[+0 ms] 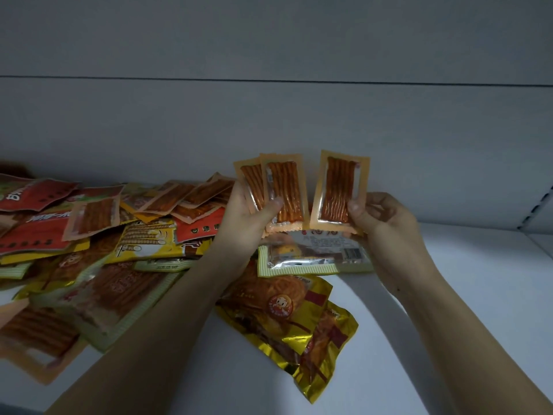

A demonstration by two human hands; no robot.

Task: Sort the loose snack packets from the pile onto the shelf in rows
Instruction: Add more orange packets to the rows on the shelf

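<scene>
Nearest the camera, two bare forearms reaching up from the bottom edge over the white metal shelf (478, 295). Left hand (248, 217) curled round two small orange-bordered clear packets of reddish-brown snack sticks (278, 190), fanned one over the other, thumb pressed across the front one. Right hand (386, 220) pinching a third matching orange-bordered clear packet (339, 190) by its lower right corner, thumb in front, fingers behind. All three held upright, long axes running near to far, side by side with a narrow gap between the left pair and the single one, just above a green-edged clear packet (299, 259) and a crinkled gold foil packet (296, 324). Jumbled pile of red, yellow and orange snack packets (98, 232) spread over the left half of the shelf. Bare shelf to the right and far side, so nearer the right hand than the left. Likely next: single packet slid leftward onto the fan, or the set laid rightward as a row.
</scene>
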